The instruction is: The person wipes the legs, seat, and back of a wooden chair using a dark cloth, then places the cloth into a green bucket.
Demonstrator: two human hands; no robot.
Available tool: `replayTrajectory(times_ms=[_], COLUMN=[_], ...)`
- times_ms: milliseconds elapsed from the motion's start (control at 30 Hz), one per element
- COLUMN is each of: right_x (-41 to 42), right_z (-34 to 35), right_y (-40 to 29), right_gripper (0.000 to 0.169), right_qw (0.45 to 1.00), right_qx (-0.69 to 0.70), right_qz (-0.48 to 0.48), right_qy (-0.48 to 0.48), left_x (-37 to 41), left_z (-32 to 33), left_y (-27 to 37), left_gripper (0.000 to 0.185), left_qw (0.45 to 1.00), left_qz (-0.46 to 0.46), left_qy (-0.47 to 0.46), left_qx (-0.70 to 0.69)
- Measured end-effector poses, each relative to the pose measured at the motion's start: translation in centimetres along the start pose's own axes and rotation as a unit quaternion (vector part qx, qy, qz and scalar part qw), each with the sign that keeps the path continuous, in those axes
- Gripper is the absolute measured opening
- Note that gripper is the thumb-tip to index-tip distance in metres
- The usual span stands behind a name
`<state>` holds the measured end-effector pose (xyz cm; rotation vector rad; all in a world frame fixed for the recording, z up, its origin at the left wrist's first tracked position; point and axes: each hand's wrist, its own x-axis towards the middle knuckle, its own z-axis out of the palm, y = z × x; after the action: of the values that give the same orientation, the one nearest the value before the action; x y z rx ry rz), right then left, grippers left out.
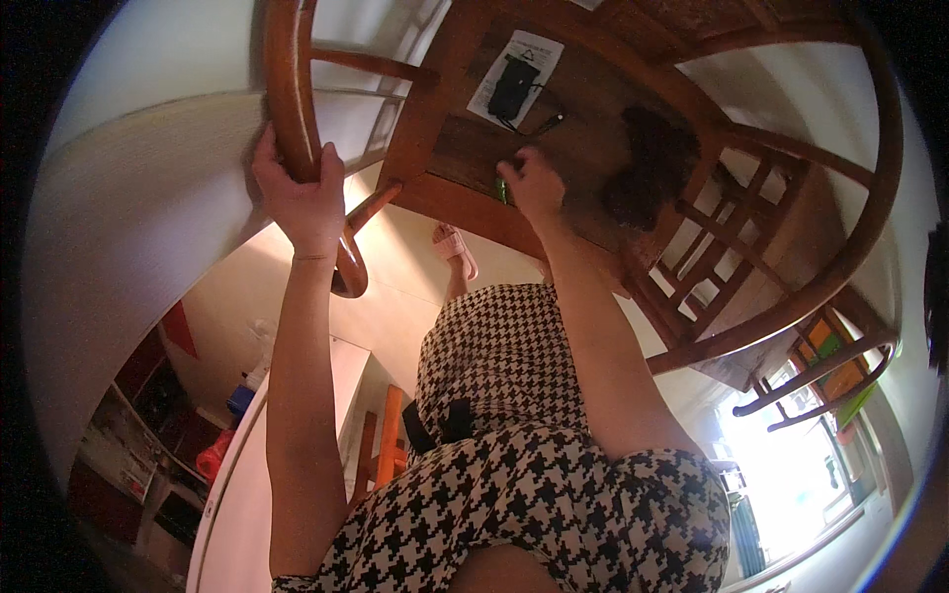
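My left hand [304, 189] is wrapped around the curved wooden armrest [291, 89] of a brown wooden chair. Over the chair's seat [460, 152], my right hand [535, 181] has its fingers bent around a small green object [503, 190], too small to identify. Beyond that hand, a black rectangular device [513, 87] with a thin cable [549, 122] lies on a printed white sheet [547, 53]. A dark, soft-looking bundle [649, 167] rests on the right part of the seat.
The chair's other curved armrest [882, 185] arches at the right, with more wooden furniture [756, 244] behind it. A pale wall [148, 185] stands close on the left. A white panel edge [237, 489] and a red plastic item [215, 454] are at lower left. A bright window [793, 474] is at lower right.
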<state>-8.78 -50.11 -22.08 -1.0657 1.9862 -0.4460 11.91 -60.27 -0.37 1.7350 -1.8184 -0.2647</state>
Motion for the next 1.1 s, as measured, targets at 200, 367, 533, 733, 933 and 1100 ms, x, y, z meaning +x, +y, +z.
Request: replayTrajectory(times_ms=[200, 367, 533, 733, 933, 1100], right_x=[5.4, 9.3, 11.6, 17.4, 19.4, 14.7], right_z=[-1.8, 0.4, 0.2, -1.6, -6.6, -9.5], right_y=[-5.6, -7.7, -6.7, -5.7, -7.1, -5.5], right_gripper=[0.098, 0.096, 0.088, 0.073, 0.069, 0.057], right_qw=[0.974, 0.974, 0.980, 0.936, 0.874, 0.895], right_qx=[0.017, -0.061, -0.136, -0.246, -0.432, -0.257], right_qz=[0.166, 0.102, -0.040, -0.173, -0.176, -0.273], right_qy=[0.151, 0.192, 0.141, 0.183, 0.138, 0.244], left_x=[-0.3, -0.7, -1.6, -2.0, -2.1, -1.8], left_z=[0.0, 0.4, 0.7, 0.7, 0.9, 1.3], left_y=[0.0, 0.2, -0.6, -0.3, -0.4, -0.2], left_gripper=[0.059, 0.061, 0.060, 0.059, 0.061, 0.060], left_qw=[1.000, 0.999, 0.999, 0.998, 0.997, 0.996], left_qz=[0.013, 0.024, 0.017, 0.022, 0.030, 0.041], left_qy=[-0.004, -0.014, -0.016, -0.025, -0.016, -0.014], left_qx=[-0.011, -0.017, -0.043, -0.055, -0.065, -0.075])
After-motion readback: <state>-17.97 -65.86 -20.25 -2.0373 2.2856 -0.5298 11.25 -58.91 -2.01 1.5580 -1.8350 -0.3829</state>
